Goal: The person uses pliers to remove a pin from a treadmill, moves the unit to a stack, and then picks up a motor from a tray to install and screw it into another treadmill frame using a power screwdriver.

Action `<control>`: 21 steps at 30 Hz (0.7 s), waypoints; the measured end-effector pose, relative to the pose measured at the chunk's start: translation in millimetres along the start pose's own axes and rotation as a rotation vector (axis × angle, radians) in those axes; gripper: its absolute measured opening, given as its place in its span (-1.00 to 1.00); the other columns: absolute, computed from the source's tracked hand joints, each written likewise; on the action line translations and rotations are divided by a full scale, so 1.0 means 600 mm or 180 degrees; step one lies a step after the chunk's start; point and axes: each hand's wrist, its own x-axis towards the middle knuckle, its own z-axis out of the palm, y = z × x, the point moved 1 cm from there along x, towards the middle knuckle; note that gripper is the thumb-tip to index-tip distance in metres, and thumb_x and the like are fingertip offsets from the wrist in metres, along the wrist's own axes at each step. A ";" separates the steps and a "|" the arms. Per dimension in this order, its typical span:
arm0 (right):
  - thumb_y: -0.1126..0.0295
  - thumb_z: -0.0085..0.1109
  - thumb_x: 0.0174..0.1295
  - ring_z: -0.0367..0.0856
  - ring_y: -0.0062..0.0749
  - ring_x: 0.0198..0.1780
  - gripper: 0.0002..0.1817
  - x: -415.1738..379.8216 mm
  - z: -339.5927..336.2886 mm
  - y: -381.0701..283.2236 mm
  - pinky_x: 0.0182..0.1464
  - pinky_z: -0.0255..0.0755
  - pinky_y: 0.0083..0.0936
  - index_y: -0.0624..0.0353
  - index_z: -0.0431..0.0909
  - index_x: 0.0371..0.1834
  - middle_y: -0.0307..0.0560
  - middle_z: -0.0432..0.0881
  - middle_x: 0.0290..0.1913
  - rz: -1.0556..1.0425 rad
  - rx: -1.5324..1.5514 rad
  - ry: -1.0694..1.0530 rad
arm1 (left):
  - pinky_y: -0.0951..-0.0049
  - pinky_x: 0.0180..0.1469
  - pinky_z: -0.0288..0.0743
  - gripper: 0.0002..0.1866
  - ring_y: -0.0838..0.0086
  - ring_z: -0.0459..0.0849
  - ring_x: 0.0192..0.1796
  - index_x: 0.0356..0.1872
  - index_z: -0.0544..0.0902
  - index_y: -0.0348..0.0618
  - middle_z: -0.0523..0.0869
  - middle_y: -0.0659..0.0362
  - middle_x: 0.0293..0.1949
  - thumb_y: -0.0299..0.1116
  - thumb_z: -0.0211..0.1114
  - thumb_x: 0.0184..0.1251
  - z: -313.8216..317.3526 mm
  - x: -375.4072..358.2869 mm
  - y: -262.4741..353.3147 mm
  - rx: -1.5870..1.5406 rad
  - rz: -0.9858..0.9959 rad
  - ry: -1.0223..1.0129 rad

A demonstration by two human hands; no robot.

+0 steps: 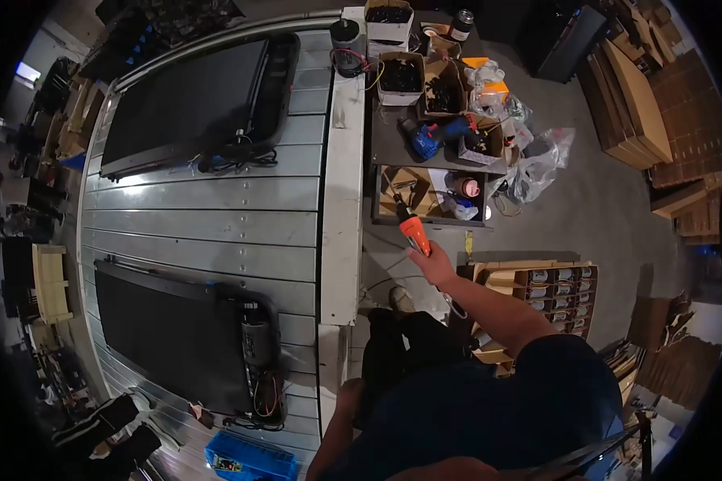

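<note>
My right hand [435,264] is wrapped around an orange corded electric screwdriver [415,234]. Its dark tip points up and left, over the open drawer [377,210] of the side cabinet. Inside that drawer lie cardboard pieces [430,189] and a pink-lidded container [468,187]. My left hand [350,395] hangs low beside my dark trousers, close to the pale edge [338,264] of the slatted conveyor; its fingers are hidden. To the left on the slats rests a flat black treadmill-like unit [168,333], with a cylindrical motor [257,343] and loose wires at its near end.
A second black unit [192,104] lies farther up the conveyor. On the cabinet are a blue cordless drill [427,140] and boxes of small black parts [399,76]. A motor [347,50] stands at the conveyor corner. A divided carton of motors [555,290] sits right; a blue bin [253,458] is below.
</note>
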 end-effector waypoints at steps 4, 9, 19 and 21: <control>-0.12 0.51 0.29 0.67 -0.30 -0.24 -0.38 0.114 0.049 -0.090 -0.09 0.57 -0.22 0.21 0.57 0.07 -0.11 0.67 -0.30 -0.0363 0.0073 0.0551 | 0.13 0.19 0.61 -0.51 0.22 0.73 0.13 0.35 0.60 -0.29 0.75 0.00 0.14 -0.12 0.23 0.64 -0.059 -0.015 0.103 -0.0281 -0.0430 0.0231; -0.18 0.41 0.33 0.74 0.15 0.21 -0.26 0.280 0.068 -0.203 0.24 0.57 -0.05 0.14 0.53 0.36 0.19 0.77 0.14 0.0014 -0.0306 0.0587 | 0.22 0.16 0.67 -0.54 0.23 0.77 0.13 0.42 0.54 -0.33 0.78 -0.04 0.12 -0.21 0.17 0.73 -0.106 -0.062 0.244 -0.0533 -0.1266 0.0322; 0.14 0.28 0.51 0.64 0.17 0.35 -0.09 0.341 0.052 -0.186 0.34 0.54 -0.10 0.10 -0.01 0.79 0.30 0.61 0.37 -0.0998 0.0082 -0.0009 | 0.46 -0.39 0.34 -0.85 0.58 0.49 -0.38 -0.13 0.59 -0.14 0.57 0.26 -0.34 -0.35 0.08 0.65 -0.070 0.007 0.279 0.0766 0.0311 -0.0375; 0.16 0.28 0.51 0.67 0.20 0.24 -0.24 0.260 -0.004 -0.153 0.26 0.57 -0.04 0.15 0.20 0.68 0.26 0.67 0.29 -0.0424 -0.0343 -0.0774 | 0.45 -0.35 0.41 -0.75 0.53 0.56 -0.33 0.05 0.65 -0.20 0.66 0.20 -0.26 -0.25 0.15 0.64 -0.050 0.021 0.348 0.0543 -0.0309 -0.0162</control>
